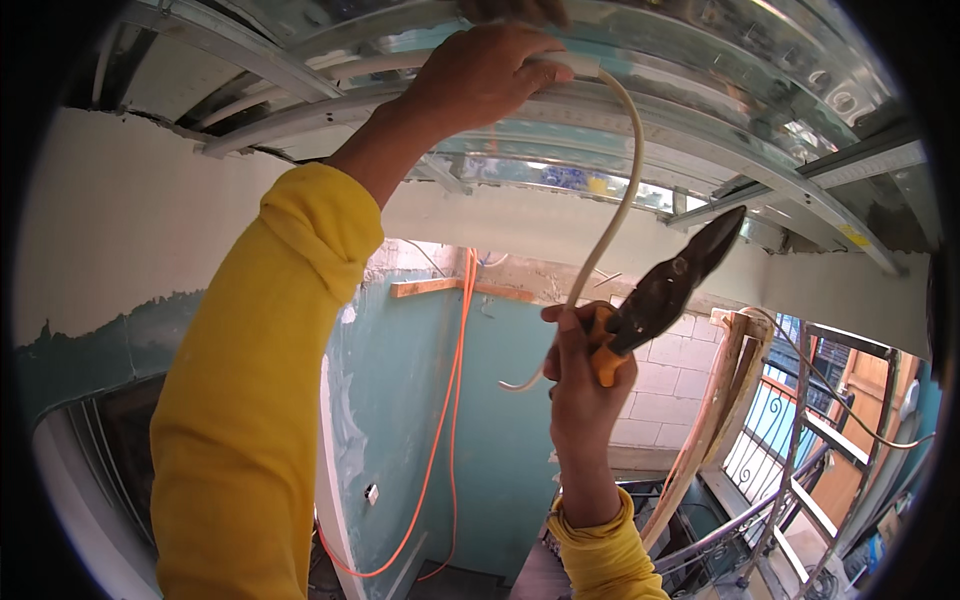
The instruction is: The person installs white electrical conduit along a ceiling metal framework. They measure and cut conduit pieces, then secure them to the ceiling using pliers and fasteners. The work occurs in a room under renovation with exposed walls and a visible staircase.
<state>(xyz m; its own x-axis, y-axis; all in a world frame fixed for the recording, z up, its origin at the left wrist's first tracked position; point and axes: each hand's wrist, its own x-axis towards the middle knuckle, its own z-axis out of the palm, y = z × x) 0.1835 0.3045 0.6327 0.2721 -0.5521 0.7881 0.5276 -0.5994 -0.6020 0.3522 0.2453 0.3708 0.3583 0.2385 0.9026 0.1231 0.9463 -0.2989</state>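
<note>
Up at the ceiling frame, my left hand [490, 75] is closed around the end of a white plastic tube [582, 66]. A cream-coloured cable [637, 150] comes out of that end and curves down to my right hand [590, 385]. Lower and to the right, my right hand grips dark-jawed tin snips [665, 290] with orange handles, jaws pointing up to the right. The cable passes at its thumb and fingers, and its loose end [515, 386] sticks out to the left. Whether the fingers pinch the cable is hard to see.
Metal ceiling channels [740, 150] run overhead below shiny foil. An orange cord [458, 370] hangs in front of the teal wall [510, 430]. A wooden post [700, 430] and a metal ladder [810, 500] stand at the right, near a railing [765, 430].
</note>
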